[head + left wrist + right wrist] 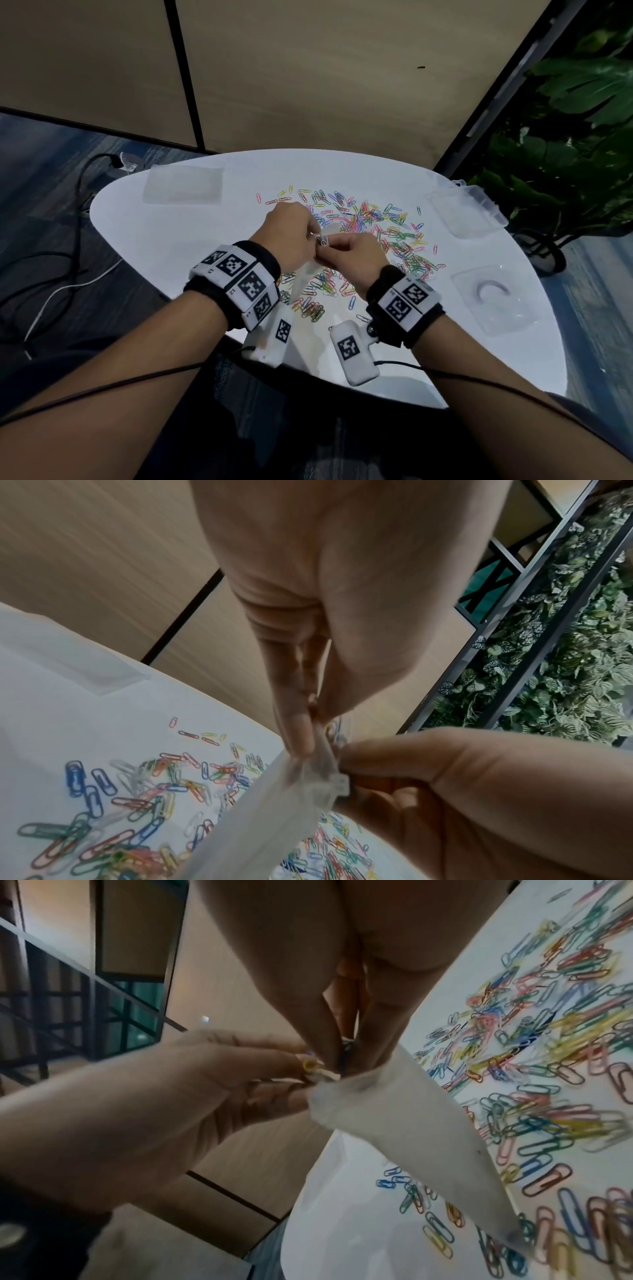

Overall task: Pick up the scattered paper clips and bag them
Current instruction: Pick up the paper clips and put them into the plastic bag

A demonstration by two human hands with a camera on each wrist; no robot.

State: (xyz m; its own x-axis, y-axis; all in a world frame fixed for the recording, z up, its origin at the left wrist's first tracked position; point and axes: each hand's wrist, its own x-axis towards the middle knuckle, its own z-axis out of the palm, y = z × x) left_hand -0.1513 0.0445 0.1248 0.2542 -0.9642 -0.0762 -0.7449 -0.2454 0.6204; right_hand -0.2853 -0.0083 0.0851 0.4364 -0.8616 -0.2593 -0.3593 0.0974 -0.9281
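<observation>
1. Left hand [291,233]: raised above the table [171,240], its fingers [294,723] pinched narrow on the top edge of a small translucent bag [394,1118]; a clip or two may be caught in the same pinch, but the blur leaves this uncertain

2. Right hand [356,257]: meets the left at the bag's mouth, thumb and forefinger pinching the seal strip [337,780] from the opposite side; both hands thus hold the one bag, neither spread wide

3. Bag: hangs limp from the two pinches, tapering down toward the table; it looks flat and nearly empty, so the step is judged to be opening the mouth, early in the task

4. Paper clips [370,222]: coloured, scattered thickly over the middle of the table, beyond and beneath the hands; almost all remain unbagged

5. Surroundings: a flat clear pouch [183,185] at the far left, a clear plastic box [466,209] at the far right, a clear tray [493,298] nearer on the right, a plant [565,120] beyond

6. Risks, as judged: the thin film may slip from either pinch, dropping the bag onto the pile; a mouth parted too little would shed clips back onto the table; a hanging bag dragged across the heap could sweep clips toward the near edge
</observation>
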